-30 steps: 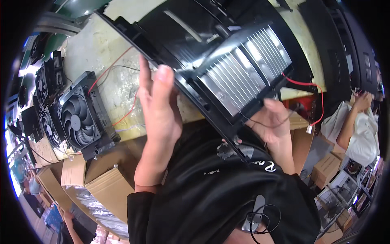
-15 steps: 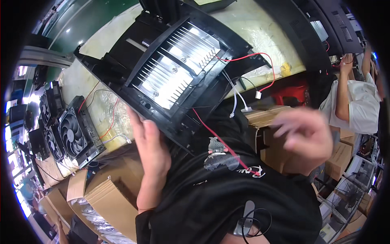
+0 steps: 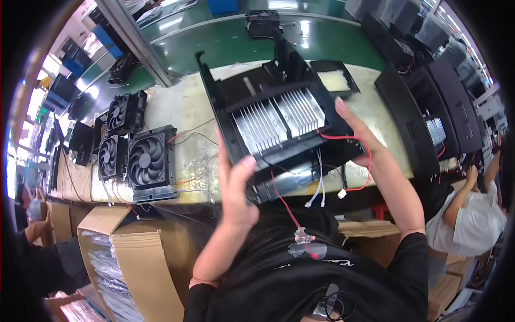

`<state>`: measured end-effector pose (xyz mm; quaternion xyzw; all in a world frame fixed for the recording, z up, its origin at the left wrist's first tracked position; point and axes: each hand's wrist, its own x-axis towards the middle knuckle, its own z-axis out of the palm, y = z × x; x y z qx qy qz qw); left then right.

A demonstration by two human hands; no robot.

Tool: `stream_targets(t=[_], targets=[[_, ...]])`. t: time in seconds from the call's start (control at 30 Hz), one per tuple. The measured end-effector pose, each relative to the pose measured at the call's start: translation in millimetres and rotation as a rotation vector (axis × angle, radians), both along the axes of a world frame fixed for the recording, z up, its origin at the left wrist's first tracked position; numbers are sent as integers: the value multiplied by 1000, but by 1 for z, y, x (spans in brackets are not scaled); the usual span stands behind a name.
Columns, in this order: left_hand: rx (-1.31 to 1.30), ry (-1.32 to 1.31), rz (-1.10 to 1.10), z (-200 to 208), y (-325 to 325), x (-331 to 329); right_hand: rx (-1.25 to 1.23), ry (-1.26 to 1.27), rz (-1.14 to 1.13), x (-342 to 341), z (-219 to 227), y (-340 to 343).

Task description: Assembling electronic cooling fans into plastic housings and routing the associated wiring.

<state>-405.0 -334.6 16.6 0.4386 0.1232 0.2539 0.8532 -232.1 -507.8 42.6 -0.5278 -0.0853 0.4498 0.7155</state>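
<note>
A black plastic housing (image 3: 225, 131) with two finned silver heat sinks (image 3: 263, 127) is held tilted above the workbench. My left hand (image 3: 234, 189) grips its near left side, thumb on top and fingers down the outer edge. On the right side my right hand (image 3: 360, 131) holds the housing, its thumb along the edge and the other fingers mostly hidden behind it. A red wire (image 3: 347, 137) loops from the heat sinks past my right hand to a white plug (image 3: 341, 194). White leads (image 3: 321, 180) hang from the front, and another red wire (image 3: 284, 201) runs down over my shirt.
Several black fan units (image 3: 146, 161) stand left on the cream-topped workbench (image 3: 188, 102). Large black casings (image 3: 413, 112) stand at the right. Below the bench is an opened cardboard box (image 3: 142, 257) with plastic-wrapped contents. A co-worker in white (image 3: 466, 220) is at the right.
My right hand has come in from the right and taken hold of the housing. The housing has turned more level and sits farther from my body, with more of the bench in view.
</note>
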Motion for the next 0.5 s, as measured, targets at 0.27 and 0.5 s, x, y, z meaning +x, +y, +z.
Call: stream_targets(t=[0.27, 0.5], targets=[[2, 95, -52, 58, 240, 169, 88, -58, 84, 168, 39, 211], [402, 659, 7, 32, 393, 278, 323, 74, 63, 258, -53, 376]])
